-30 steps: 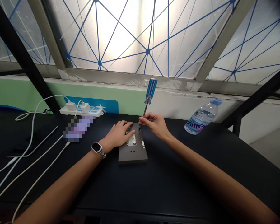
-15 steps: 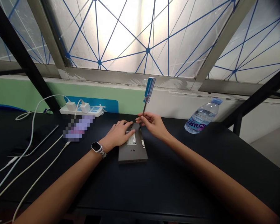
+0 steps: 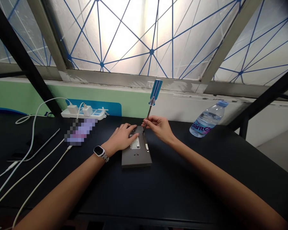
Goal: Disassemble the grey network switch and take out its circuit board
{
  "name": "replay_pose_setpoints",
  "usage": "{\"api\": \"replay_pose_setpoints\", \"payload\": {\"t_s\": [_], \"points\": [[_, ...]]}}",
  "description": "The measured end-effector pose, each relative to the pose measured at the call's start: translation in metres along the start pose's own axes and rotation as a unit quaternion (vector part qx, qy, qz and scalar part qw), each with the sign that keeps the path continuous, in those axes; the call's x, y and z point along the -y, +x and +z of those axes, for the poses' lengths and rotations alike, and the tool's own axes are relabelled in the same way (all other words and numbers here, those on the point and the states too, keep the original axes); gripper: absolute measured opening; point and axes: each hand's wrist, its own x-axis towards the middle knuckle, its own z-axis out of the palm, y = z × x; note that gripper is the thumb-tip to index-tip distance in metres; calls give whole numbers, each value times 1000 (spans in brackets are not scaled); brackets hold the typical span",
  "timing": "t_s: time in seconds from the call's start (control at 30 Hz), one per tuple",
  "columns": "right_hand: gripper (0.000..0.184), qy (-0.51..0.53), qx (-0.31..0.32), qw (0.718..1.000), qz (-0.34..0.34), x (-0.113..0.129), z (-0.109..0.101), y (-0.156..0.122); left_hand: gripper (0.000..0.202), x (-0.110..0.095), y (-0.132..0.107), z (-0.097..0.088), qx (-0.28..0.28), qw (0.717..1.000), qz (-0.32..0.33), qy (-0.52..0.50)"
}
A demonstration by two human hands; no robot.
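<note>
So there's a clear plastic bottle [image 3: 205, 123] on the far right of the black desk [image 3: 158, 198], blue cap on, mostly full of clear liquid. The flat grey-brown box [image 3: 135, 158] lies around mid-desk, white label partly covered, and the blue-handled screwdriver [image 3: 155, 91] stands tip-down at its far right edge, leaning a bit right. Left hand [image 3: 122, 137] is just laid palm-down across the box's left side, not gripping, while the right hand [image 3: 161, 129] pinches the screwdriver's shaft between thumb and fingers.
</note>
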Motion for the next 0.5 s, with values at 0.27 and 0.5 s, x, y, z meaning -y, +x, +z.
{"api": "replay_pose_setpoints", "payload": {"t_s": [0.27,0.5], "points": [[28,-45,23,998,-23,-2,0,0,62,0,0,0,1,1000,0,6],[35,0,-7,1000,0,0,3,0,62,0,0,0,-3,1000,3,5]]}}
